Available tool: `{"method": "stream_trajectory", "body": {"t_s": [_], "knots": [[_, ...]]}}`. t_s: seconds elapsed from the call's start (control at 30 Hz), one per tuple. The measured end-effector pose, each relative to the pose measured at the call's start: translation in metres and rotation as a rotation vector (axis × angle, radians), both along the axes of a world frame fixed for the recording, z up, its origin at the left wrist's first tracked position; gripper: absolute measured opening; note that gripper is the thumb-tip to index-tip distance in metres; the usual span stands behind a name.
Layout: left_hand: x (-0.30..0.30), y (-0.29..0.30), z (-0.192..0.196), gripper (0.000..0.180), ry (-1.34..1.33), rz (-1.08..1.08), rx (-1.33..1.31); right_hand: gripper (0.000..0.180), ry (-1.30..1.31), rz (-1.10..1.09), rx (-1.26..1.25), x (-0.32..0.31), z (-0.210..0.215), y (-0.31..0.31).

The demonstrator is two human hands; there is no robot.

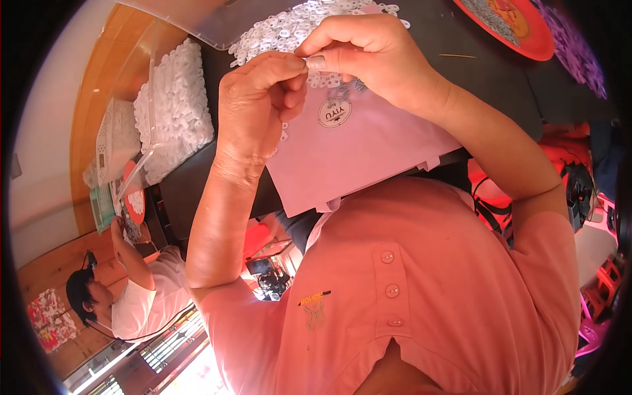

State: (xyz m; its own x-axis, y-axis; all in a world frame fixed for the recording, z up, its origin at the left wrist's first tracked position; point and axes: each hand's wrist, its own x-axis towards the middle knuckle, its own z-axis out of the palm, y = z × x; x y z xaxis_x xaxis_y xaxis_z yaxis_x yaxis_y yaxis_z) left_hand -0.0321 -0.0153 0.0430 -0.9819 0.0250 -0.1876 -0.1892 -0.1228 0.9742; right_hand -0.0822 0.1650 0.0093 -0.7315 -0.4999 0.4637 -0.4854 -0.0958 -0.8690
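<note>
Above the near edge of a dark table, my left hand (253,105) and my right hand (385,59) meet fingertip to fingertip. Both are closed in a pinch, thumbs against forefingers. Whatever they hold between them is too small and covered to make out. Just beyond my fingers spreads a heap of small white oval plastic pieces (273,33) with holes. A few more white pieces (324,80) and some thin greyish bits lie under my hands on a pink fabric bag (382,135), which drapes over the table edge toward my lap.
A red tray (543,49) of grey metal pins stands at the far right, beside purple pieces (576,56). On the left, a clear bin (174,108) is heaped with white pieces. A co-worker (148,289) works at lower left. One thin stick (457,56) lies on the table.
</note>
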Motion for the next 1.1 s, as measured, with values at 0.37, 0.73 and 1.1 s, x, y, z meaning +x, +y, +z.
{"method": "stream_trajectory", "body": {"t_s": [0.37,0.73,1.1], "knots": [[0.000,-0.001,-0.041,0.019,0.744,-0.087,-1.227,0.006,0.010,-0.062,0.061,-0.011,-0.003,0.006],[0.000,-0.001,-0.053,0.007,0.628,0.034,-0.879,0.010,0.014,-0.111,0.075,-0.012,-0.006,0.002],[0.017,0.017,-0.026,0.010,0.132,0.090,-0.062,0.006,-0.002,-0.069,0.044,-0.001,-0.005,-0.001]]}}
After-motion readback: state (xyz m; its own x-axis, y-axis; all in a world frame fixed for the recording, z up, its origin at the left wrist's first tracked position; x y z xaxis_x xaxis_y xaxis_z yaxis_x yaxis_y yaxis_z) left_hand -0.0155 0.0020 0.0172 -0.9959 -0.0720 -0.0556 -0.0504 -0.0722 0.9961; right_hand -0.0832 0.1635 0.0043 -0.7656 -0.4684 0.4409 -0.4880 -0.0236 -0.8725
